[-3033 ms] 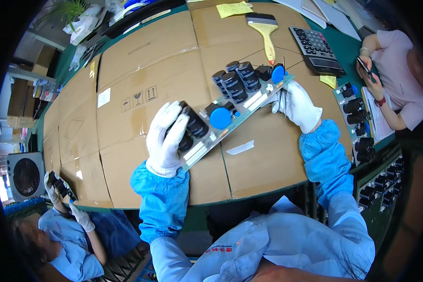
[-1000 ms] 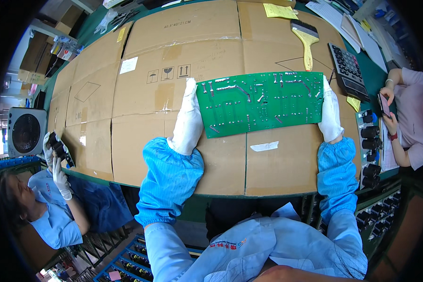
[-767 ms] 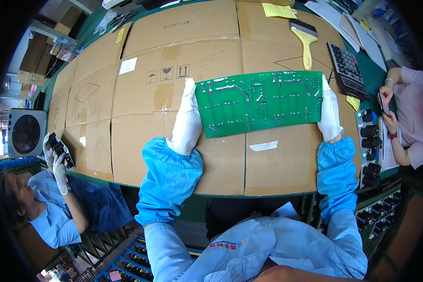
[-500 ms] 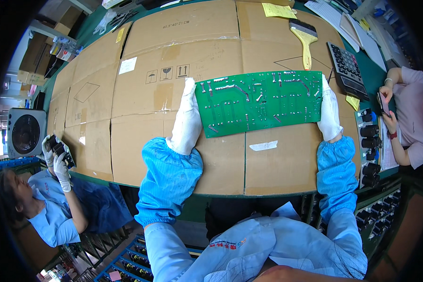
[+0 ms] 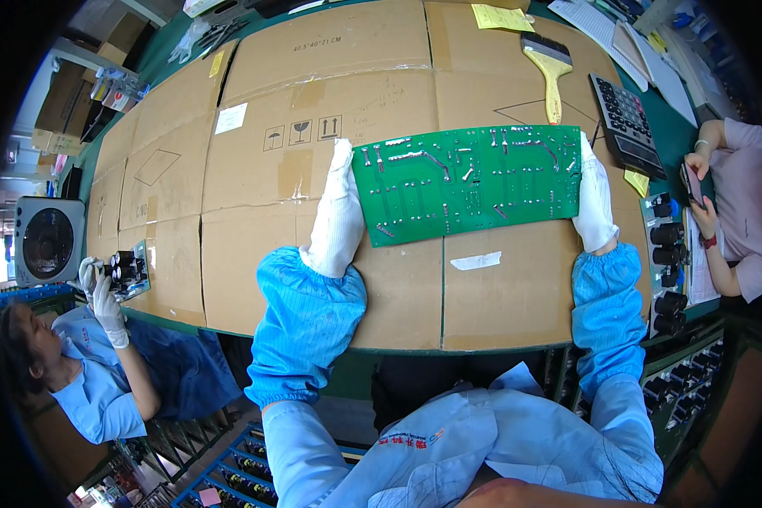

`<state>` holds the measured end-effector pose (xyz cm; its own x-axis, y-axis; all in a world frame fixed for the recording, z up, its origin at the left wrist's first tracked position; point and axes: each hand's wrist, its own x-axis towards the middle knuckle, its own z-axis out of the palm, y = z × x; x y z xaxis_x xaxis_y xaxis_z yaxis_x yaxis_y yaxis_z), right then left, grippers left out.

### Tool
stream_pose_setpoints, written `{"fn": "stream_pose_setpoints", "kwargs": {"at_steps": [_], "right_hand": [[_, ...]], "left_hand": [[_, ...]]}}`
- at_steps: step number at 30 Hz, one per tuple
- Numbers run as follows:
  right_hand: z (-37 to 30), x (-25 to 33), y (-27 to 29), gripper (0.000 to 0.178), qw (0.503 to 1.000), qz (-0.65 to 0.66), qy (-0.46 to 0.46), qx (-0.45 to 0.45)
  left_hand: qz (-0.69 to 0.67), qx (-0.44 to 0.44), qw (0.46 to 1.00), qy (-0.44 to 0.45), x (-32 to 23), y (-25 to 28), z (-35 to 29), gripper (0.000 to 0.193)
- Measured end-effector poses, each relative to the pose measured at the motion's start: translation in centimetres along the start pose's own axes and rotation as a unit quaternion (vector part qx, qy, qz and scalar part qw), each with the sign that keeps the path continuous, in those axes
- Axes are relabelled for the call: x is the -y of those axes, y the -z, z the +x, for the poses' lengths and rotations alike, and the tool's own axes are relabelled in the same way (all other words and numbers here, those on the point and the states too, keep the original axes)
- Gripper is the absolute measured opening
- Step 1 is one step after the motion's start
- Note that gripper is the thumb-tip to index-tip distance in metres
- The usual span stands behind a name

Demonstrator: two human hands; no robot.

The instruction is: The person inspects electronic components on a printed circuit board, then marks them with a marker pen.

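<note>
A long green circuit board (image 5: 470, 179) is held flat over the cardboard-covered table (image 5: 313, 93), solder side up. My left hand (image 5: 339, 207), in a white glove, grips its left short edge. My right hand (image 5: 593, 199), also gloved in white, grips its right short edge. Blue sleeves cover both forearms. The components on the board's underside are hidden.
A yellow-handled brush (image 5: 549, 72) and a black calculator (image 5: 625, 123) lie beyond the board. A board with black capacitors (image 5: 667, 267) lies at the right edge. One person sits at the right with a phone (image 5: 690, 178); another at the left (image 5: 102, 339) holds a similar board. A fan (image 5: 46, 241) stands left.
Three seconds ago the board was component side up, tilted, with black capacitors showing. It has been flipped to solder side up and has stayed almost still over the last second.
</note>
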<state>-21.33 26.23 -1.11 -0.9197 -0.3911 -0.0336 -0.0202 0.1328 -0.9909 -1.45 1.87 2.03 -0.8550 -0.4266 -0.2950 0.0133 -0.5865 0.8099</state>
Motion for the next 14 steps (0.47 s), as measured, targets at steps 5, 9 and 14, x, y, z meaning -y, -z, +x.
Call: {"fn": "stream_pose_setpoints", "kwargs": {"at_steps": [5, 9, 14], "right_hand": [[0.14, 0.24, 0.48, 0.043, 0.999, 0.019, -0.025, 0.030], [0.26, 0.04, 0.62, 0.043, 0.999, -0.002, -0.045, 0.018], [0.13, 0.51, 0.14, 0.046, 0.996, 0.006, -0.083, 0.011]], "left_hand": [[-0.010, 0.016, 1.000, 0.008, 0.11, 0.39, 0.19, 0.071], [-0.008, 0.003, 1.000, 0.005, 0.09, 0.07, 0.13, 0.071], [0.001, 0.015, 1.000, -0.001, 0.17, 0.55, 0.08, 0.070]]}}
